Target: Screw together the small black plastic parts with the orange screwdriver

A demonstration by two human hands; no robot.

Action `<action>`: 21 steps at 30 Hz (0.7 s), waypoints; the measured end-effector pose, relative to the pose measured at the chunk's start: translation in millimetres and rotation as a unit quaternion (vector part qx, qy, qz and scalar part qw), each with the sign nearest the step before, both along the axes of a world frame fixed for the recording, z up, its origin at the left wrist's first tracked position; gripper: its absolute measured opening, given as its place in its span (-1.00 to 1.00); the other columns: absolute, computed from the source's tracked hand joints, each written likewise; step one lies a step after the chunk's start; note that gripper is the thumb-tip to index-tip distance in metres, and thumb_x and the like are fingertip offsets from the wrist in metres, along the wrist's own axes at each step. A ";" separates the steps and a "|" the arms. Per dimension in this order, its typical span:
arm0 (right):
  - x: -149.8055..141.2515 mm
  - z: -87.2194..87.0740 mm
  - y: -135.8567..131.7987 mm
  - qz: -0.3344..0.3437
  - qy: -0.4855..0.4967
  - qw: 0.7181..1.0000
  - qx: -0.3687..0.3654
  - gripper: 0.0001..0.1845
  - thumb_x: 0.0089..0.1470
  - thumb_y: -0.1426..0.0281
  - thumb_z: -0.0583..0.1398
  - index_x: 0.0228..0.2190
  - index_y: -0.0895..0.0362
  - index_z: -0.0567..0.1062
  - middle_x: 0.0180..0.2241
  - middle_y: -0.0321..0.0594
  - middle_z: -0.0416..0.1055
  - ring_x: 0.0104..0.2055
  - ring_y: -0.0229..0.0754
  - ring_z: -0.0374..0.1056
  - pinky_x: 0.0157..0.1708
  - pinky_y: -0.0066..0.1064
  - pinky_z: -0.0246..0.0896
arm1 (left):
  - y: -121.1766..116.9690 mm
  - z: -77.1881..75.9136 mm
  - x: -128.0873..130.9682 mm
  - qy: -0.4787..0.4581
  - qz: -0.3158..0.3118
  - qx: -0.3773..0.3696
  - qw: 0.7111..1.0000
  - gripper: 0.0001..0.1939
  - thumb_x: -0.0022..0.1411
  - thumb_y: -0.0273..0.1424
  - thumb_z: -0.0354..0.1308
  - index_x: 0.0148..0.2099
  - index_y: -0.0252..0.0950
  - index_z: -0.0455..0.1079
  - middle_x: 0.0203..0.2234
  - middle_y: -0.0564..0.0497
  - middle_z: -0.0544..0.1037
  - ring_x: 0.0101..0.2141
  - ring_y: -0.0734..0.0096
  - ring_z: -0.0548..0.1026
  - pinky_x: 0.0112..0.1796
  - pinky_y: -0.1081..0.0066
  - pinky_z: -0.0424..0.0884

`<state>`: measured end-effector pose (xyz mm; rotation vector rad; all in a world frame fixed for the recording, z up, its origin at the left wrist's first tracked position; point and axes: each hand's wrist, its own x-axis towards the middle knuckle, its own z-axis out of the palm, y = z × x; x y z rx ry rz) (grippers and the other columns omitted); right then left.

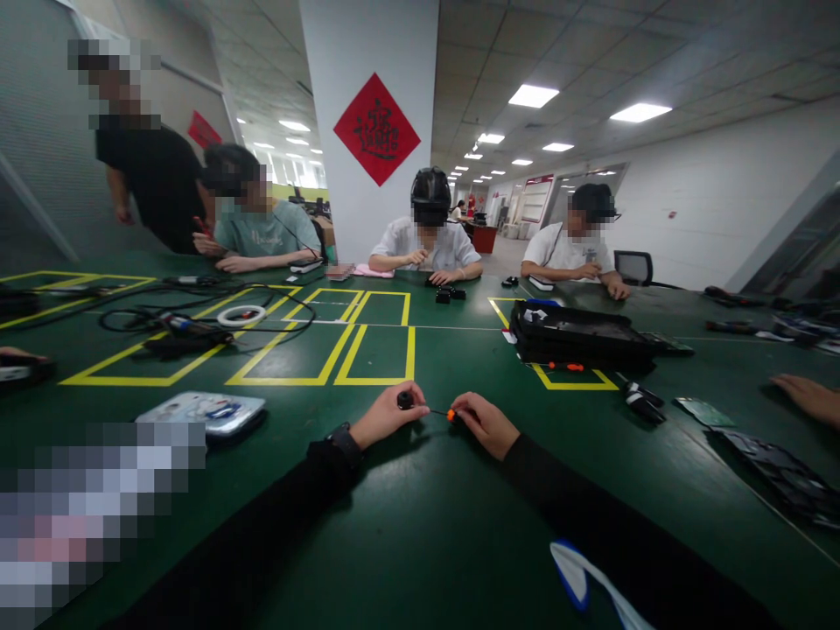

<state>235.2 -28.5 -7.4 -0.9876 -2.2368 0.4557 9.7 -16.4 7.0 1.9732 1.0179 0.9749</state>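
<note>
Both my hands are above the green tabletop, close together in the middle. My left hand is closed on a small black round part. A thin dark strand or rod runs from my left fingertips to a small orange piece. At that orange piece, the fingers of my right hand are pinched together. Whether the black part, the strand and the orange piece are one object, I cannot tell. The exact kind of each is too small to make out.
Ahead to the right lies a black tray, with small orange pieces along its near side. A shiny printed case rests at left, near cables and a white ring. Several people sit across the table; a person's hand shows at right.
</note>
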 end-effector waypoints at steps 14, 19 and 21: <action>-3.3 12.9 -7.4 0.002 -0.001 0.999 0.042 -0.71 0.00 0.45 0.09 -0.17 0.13 0.29 -0.26 -0.16 0.28 -0.18 -0.18 0.19 -0.14 -0.29 0.10 | -2.6 3.1 0.8 -0.001 0.010 -0.001 1.000 -0.74 -0.02 -0.23 0.12 -0.38 -0.34 0.31 -0.49 0.06 0.41 -0.44 0.50 0.34 -0.35 0.45 0.25; -1.9 10.0 -5.5 0.002 -0.032 0.999 0.028 -0.81 0.03 0.48 0.03 -0.27 0.15 0.35 -0.33 -0.19 0.30 -0.24 -0.19 0.20 -0.20 -0.31 0.11 | -1.4 1.5 0.3 0.006 0.015 -0.007 1.000 -0.72 -0.03 -0.21 0.13 -0.37 -0.34 0.31 -0.49 0.05 0.40 -0.44 0.48 0.34 -0.35 0.44 0.26; -1.3 8.8 -5.0 0.004 -0.035 0.999 0.026 -0.80 0.00 0.49 0.06 -0.26 0.15 0.35 -0.33 -0.19 0.30 -0.25 -0.20 0.20 -0.21 -0.32 0.12 | -1.4 1.1 0.2 0.005 0.014 -0.005 1.000 -0.72 -0.03 -0.21 0.12 -0.37 -0.34 0.31 -0.49 0.05 0.40 -0.44 0.48 0.34 -0.36 0.44 0.25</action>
